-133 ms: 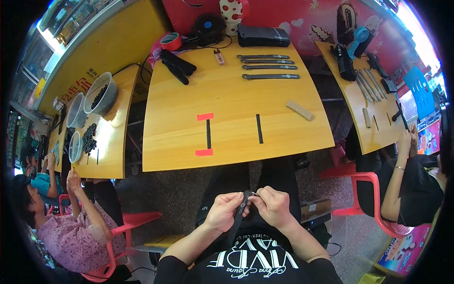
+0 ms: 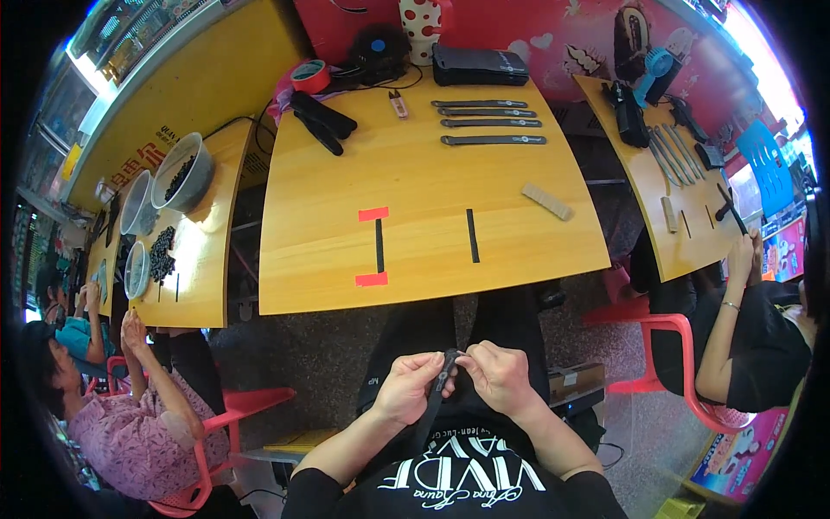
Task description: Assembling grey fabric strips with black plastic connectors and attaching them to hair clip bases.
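Over my lap, off the table's near edge, my left hand (image 2: 408,387) pinches a black strap (image 2: 430,409) with pale print, its lower length hanging toward my shirt. The strap's upper end is bunched between thumb and fingers. Close against that end, my right hand (image 2: 500,374) is closed, thumb against the curled fingers. It meets the strap's tip; whether it grips the tip or some small piece there is hidden. On the table ahead, several similar straps (image 2: 493,140) lie in a row at the back right.
The wooden table (image 2: 320,190) bears black tape marks (image 2: 473,235), red tape strips (image 2: 372,280), a beige ridged block (image 2: 546,201), small snips (image 2: 398,104), a black pouch (image 2: 480,66) and a red tape roll (image 2: 310,76). Co-workers sit left and right at side tables with tubs (image 2: 184,171).
My right fingers have shifted slightly at the strap's tip, and a small light bit between the hands shows less. The co-worker at the right has moved a dark strip.
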Demonstrator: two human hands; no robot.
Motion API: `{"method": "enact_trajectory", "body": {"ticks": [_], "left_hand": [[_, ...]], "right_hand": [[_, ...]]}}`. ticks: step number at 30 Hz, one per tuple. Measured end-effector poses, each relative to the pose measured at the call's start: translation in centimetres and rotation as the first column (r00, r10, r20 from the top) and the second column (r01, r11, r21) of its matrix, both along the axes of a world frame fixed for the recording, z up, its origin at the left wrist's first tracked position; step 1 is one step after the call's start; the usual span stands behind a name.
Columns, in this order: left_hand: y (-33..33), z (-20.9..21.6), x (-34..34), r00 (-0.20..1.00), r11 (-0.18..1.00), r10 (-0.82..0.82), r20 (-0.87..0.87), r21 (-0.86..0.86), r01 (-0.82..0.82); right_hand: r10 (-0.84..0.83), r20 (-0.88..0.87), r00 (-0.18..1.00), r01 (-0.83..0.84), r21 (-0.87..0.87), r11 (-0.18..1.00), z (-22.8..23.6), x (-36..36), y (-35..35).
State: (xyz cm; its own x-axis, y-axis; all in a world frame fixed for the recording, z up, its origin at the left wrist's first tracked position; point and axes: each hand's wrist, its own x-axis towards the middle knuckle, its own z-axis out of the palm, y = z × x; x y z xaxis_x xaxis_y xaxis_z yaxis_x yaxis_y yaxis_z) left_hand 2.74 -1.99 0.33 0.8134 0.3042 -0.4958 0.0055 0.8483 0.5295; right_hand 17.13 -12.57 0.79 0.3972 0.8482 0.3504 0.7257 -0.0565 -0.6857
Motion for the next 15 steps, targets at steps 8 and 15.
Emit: {"method": "enact_trajectory", "body": {"ticks": [8,15], "left_hand": [[-0.09,-0.66,-0.23,1.000,1.000,-0.005,0.018,0.006,0.005],[-0.22,-0.56,-0.19,1.000,1.000,-0.007,0.019,0.007,0.007]], "right_hand": [[0.089,0.025,0.996,-0.088,-0.039,0.995,0.20,0.64,-0.15],[0.072,0.060,0.996,-0.071,-0.024,0.997,0.51,0.94,-0.25]]}}
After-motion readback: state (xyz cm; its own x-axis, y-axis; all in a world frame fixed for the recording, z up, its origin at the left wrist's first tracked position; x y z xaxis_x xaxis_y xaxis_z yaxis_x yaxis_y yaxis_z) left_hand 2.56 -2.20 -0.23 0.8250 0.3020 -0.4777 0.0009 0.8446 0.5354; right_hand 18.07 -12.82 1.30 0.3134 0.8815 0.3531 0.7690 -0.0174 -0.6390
